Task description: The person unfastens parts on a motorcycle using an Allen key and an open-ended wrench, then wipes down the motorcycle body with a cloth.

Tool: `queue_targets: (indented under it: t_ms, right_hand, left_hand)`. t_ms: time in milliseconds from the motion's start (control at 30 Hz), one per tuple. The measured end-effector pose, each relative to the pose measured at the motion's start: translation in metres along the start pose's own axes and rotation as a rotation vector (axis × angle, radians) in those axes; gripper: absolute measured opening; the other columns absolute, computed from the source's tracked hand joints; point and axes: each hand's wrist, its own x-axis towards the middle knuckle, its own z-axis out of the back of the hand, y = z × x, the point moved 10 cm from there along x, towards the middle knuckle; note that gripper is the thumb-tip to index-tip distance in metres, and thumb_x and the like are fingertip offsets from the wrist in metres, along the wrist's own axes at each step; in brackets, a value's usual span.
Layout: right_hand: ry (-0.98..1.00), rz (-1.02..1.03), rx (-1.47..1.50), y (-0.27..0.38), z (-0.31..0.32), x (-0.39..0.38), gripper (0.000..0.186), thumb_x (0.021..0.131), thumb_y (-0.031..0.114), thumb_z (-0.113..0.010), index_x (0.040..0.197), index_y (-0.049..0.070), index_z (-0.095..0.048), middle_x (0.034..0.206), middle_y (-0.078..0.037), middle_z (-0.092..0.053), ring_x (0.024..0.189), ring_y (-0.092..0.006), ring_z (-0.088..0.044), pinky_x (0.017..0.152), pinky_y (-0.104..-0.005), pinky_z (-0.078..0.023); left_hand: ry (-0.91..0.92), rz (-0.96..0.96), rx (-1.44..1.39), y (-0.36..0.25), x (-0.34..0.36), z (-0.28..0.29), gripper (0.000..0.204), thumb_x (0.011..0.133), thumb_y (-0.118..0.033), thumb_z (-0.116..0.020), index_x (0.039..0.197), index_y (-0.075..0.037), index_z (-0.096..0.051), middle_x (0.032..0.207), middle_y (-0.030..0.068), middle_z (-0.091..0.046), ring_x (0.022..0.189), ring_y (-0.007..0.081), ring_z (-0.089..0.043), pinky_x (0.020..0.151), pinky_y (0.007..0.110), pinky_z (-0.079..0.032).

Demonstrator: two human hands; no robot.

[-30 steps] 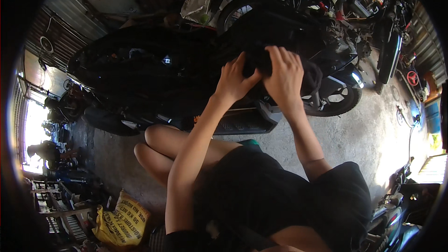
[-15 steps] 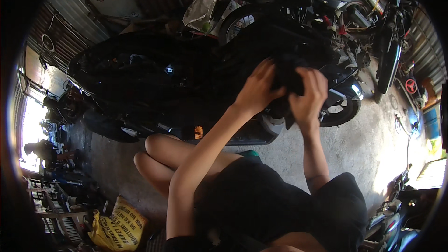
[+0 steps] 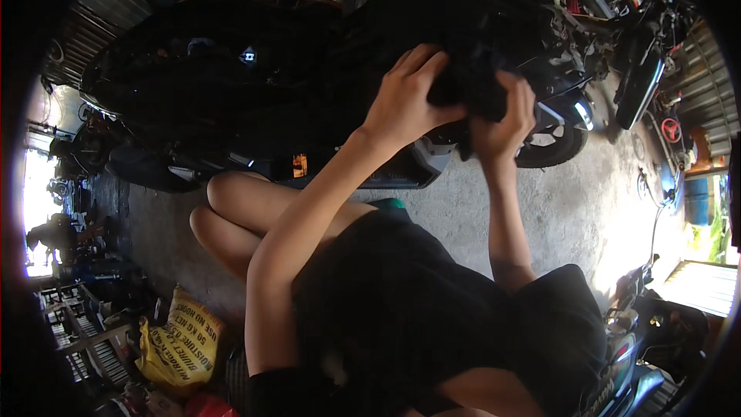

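Flanking a dark object [image 3: 477, 86] near the right end of the black motorcycle [image 3: 193, 85], the left hand [image 3: 403, 96] and right hand [image 3: 505, 120] curve fingers around opposite sides, neither nearer, its long axis too dark to tell

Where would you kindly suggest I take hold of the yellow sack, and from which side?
I'd likely grip the yellow sack by its top corner in the picture, coming from the floor just above: that corner tapers, while a slatted frame stands close on its left.
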Motion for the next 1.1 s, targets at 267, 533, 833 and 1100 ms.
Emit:
queue_targets:
  t_ms: [267,533,833,1100]
  right_hand:
    - [0.119,0.006,0.345,0.011,-0.006,-0.069,0.044,0.054,0.001,-0.074,0.095,-0.003,-0.058,0.09,-0.018,-0.06,0.083,-0.0345,-0.06,0.076,-0.0393,-0.049]
    - [0.054,0.26,0.228,0.03,-0.037,-0.115,0.046,0.057,0.012,-0.073,0.101,0.004,-0.061,0.102,-0.016,-0.063,0.1,-0.0353,-0.062,0.09,-0.0474,-0.048]
    - [0.253,0.216,0.286,0.009,-0.064,-0.144,0.047,0.062,0.012,-0.068,0.108,0.008,-0.062,0.112,-0.01,-0.063,0.11,-0.0299,-0.059,0.096,-0.043,-0.047]
    - [0.492,-0.005,0.232,-0.054,-0.051,-0.257,0.035,0.07,0.008,-0.065,0.104,0.005,-0.061,0.116,-0.013,-0.061,0.113,-0.0335,-0.057,0.099,-0.0453,-0.044]
  left_hand:
    - [0.107,-0.222,0.109,-0.01,-0.072,0.012,0.036,0.063,-0.003,-0.075,0.096,-0.003,-0.06,0.12,0.0148,-0.054,0.122,0.0392,-0.048,0.099,0.046,-0.045]
    - [-0.001,0.033,0.055,0.047,-0.123,0.006,0.042,0.072,-0.004,-0.066,0.112,0.0,-0.053,0.129,0.0207,-0.044,0.127,0.0449,-0.039,0.104,0.047,-0.037]
    - [0.043,0.311,-0.187,0.079,-0.142,-0.032,0.052,0.076,-0.009,-0.062,0.124,0.003,-0.049,0.122,0.027,-0.052,0.115,0.0432,-0.049,0.097,0.045,-0.041]
    - [0.418,0.437,-0.37,0.092,-0.227,-0.116,0.027,0.086,-0.016,-0.064,0.103,0.004,-0.058,0.083,0.015,-0.065,0.079,0.0267,-0.065,0.073,0.035,-0.049]
